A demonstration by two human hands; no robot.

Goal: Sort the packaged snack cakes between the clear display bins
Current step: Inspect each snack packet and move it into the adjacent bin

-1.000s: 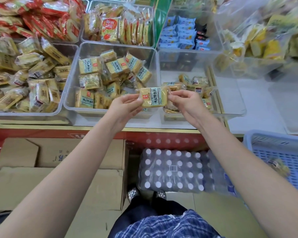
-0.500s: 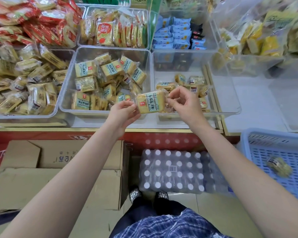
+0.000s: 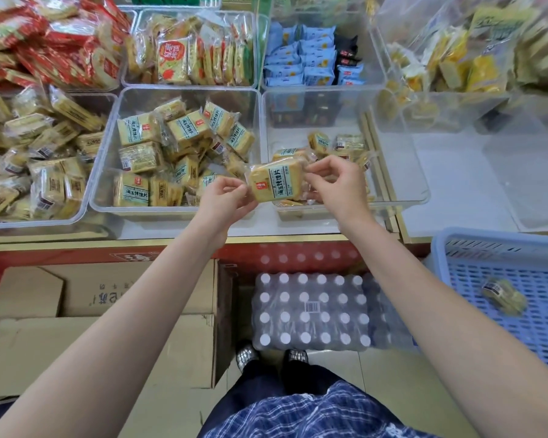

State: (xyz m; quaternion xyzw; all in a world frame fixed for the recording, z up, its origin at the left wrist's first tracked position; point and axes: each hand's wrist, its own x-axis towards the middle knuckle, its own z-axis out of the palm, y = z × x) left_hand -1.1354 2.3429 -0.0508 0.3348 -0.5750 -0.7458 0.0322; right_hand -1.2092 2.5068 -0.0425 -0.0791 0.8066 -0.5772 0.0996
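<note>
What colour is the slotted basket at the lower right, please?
Light blue; the basket shows clearly in the head view.

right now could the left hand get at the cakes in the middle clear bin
Probably yes: the left hand hovers at the open-topped middle bin, nothing between, but it pinches the held cake with the right hand.

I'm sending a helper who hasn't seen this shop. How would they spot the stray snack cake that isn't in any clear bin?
Look below the counter's right end for the blue slatted basket. One wrapped yellow snack cake lies alone on its floor. Unlike the cakes heaped in clear bins, it has no neighbours.
</note>
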